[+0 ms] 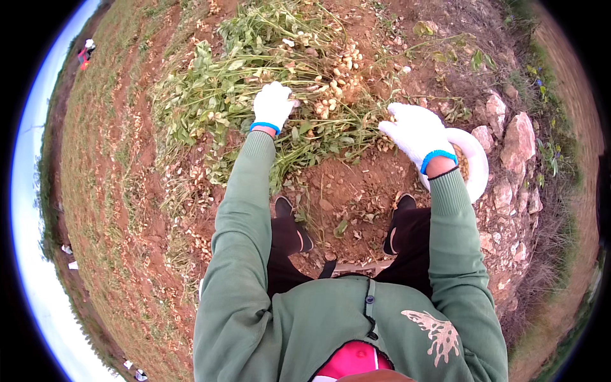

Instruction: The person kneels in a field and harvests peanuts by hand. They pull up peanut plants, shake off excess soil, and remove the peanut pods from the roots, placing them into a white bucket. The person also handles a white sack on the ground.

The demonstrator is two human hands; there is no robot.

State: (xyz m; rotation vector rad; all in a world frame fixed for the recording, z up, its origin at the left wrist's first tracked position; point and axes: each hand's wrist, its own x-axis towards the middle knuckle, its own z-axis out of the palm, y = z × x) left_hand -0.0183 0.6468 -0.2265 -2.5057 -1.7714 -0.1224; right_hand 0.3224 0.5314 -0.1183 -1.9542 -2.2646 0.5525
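My left hand (273, 106), in a white knitted glove with a blue cuff, is closed on the stems of pulled peanut plants (238, 81). Their leaves spread to the left, and clusters of pale pods (336, 88) hang at the root ends on the right. My right hand (416, 131), gloved the same way, is at the right edge of the plants, thumb and fingertips close to a few pods. Whether it pinches any is hidden. Partly beneath that hand and wrist stands a white bucket (477, 164) with picked peanuts (462, 162) inside.
Reddish soil (334, 186) lies between my two dark shoes (284, 206). Large pale rocks (519, 141) line the right side, beside dry grass and a dirt track (568, 95). Rows of uprooted plants (129, 191) stretch left. Far off at upper left is another person (85, 55).
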